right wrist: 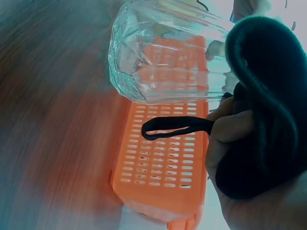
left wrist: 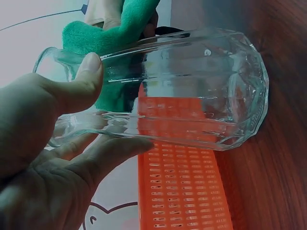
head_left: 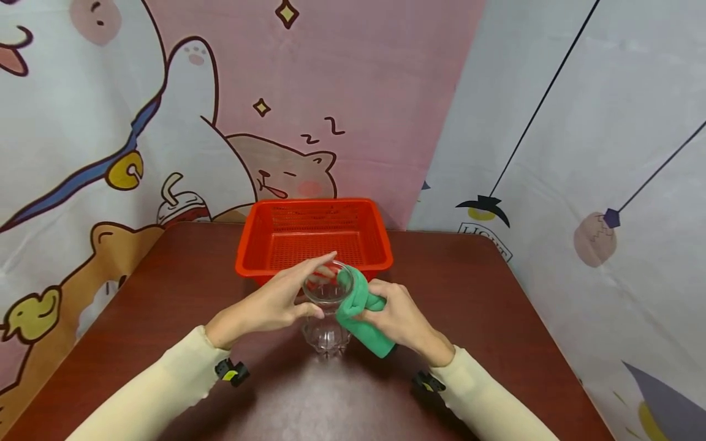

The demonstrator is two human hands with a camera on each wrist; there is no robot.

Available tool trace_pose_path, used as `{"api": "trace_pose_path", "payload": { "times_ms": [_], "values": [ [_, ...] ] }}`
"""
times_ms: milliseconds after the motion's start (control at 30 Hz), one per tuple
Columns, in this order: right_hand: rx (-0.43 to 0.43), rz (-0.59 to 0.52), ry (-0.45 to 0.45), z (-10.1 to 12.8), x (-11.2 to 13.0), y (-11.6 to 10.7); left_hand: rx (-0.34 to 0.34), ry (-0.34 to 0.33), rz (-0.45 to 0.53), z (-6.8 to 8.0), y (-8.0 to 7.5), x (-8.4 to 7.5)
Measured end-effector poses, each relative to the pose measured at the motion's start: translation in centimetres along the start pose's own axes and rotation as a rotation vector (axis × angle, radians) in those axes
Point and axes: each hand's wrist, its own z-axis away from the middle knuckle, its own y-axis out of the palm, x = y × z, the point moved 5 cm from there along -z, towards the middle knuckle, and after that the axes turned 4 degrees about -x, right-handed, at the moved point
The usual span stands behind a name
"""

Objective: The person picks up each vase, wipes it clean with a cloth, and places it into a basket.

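A clear glass vase (head_left: 326, 334) with a flared rim and a faceted base stands upright in the middle of the head view, close over the tabletop. My left hand (head_left: 270, 309) grips it by the neck, thumb on the near side and fingers round the far side, as the left wrist view also shows on the glass vase (left wrist: 192, 91). In my right hand (head_left: 405, 315) is a bunched green cloth (head_left: 361, 306), pinched between thumb and fingers and laid over the vase's right rim. A dark hanging loop (right wrist: 177, 127) sticks out of the cloth in the right wrist view.
Behind the vase, a red-orange plastic basket (head_left: 314, 248) with slotted walls sits at the back of the brown table (head_left: 441, 288). A cartoon-printed cloth backdrop (head_left: 380, 92) rises along the table's back and sides.
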Motion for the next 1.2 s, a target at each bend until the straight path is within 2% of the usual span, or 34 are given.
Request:
{"api": "trace_pose_path", "payload": {
  "times_ms": [367, 567, 800, 1200],
  "values": [
    [0.083, 0.033, 0.065, 0.2, -0.9, 0.7, 0.023, -0.049, -0.050, -0.1, 0.0, 0.3],
    [0.112, 0.037, 0.062, 0.3, -1.1, 1.0, 0.037, -0.034, -0.072, -0.2, -0.3, 0.4],
    [0.130, 0.111, 0.064, 0.6, -1.6, 1.3, 0.055, -0.025, -0.065, -0.4, -0.3, 0.4],
    [0.179, 0.166, 0.066, 0.8, -2.3, 1.7, 0.069, -0.029, -0.074, -0.4, -0.1, 0.7]
  ]
}}
